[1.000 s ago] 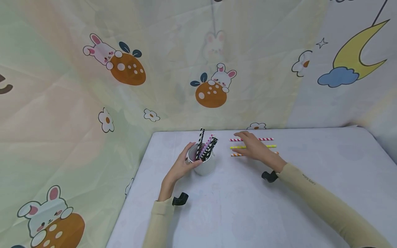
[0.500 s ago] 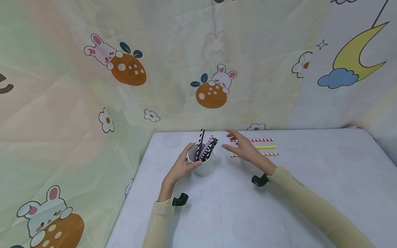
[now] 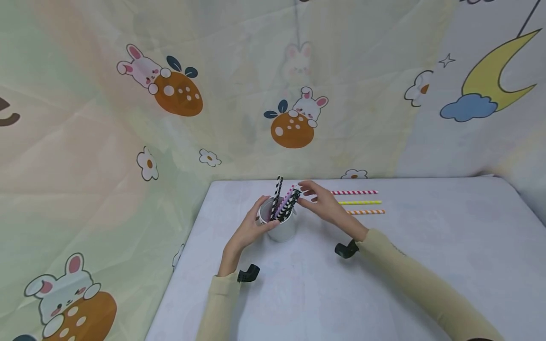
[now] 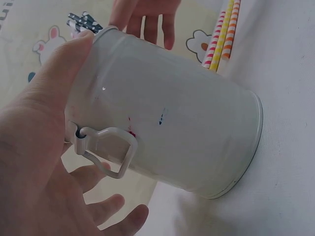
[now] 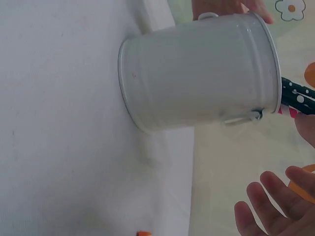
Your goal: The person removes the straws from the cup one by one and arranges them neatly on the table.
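Observation:
A small pale metal bucket [image 3: 283, 232] stands on the table, holding several paper straws [image 3: 292, 202], black-and-white patterned and pink-purple ones, that lean out over its rim. My left hand [image 3: 249, 230] grips the bucket's left side near the rim, thumb in front and fingers round behind. In the left wrist view a looped handle [image 4: 114, 147] hangs on the bucket's side. At the right of the straw tops is my right hand [image 3: 327, 207], thumb and fingers apart around their upper ends. The right wrist view has its thumb [image 5: 306, 129] close beside the dark straws [image 5: 298, 96]; whether it touches them, I cannot tell.
To the right lie three striped straws in parallel: red-and-white [image 3: 360, 192], yellow [image 3: 364, 202] and orange-and-white [image 3: 370, 212]. They rest on a white-covered table [image 3: 324, 293]. A printed fabric backdrop [image 3: 230, 94] rises behind and at the left.
My right hand has moved left from above the three striped straws to the straw tops in the bucket, uncovering more of the row. The left hand and bucket have stayed in place.

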Tool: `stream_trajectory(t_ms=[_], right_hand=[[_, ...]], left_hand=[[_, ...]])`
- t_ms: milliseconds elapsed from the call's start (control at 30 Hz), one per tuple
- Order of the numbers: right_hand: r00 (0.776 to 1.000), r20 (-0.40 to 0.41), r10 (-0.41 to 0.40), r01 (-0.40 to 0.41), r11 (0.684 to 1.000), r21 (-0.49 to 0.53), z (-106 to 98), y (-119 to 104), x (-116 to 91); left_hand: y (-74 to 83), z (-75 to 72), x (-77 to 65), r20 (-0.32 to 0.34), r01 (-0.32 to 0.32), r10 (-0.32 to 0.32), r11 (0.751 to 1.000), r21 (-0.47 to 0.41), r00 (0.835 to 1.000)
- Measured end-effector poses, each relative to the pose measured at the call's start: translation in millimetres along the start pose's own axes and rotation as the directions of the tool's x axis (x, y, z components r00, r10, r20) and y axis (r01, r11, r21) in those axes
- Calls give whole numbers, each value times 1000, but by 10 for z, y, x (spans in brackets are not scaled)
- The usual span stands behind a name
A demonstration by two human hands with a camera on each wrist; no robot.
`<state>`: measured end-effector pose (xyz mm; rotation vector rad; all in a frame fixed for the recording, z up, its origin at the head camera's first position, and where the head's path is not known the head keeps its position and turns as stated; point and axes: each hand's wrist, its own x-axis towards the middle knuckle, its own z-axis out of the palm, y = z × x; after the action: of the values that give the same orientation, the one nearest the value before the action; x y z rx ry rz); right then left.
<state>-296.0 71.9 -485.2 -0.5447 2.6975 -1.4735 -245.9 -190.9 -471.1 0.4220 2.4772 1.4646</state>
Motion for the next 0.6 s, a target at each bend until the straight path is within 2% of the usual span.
stream_trajectory(t_ms=[233, 600], right_hand=[[999, 5, -34, 34, 999, 29, 81, -18, 6], [993, -57, -105, 107, 994, 30, 197, -17, 3]], left_hand=[[-20, 3, 20, 3, 1, -1, 1000, -14, 1000], [-20, 7, 17, -4, -5, 5, 1000, -14, 1000]])
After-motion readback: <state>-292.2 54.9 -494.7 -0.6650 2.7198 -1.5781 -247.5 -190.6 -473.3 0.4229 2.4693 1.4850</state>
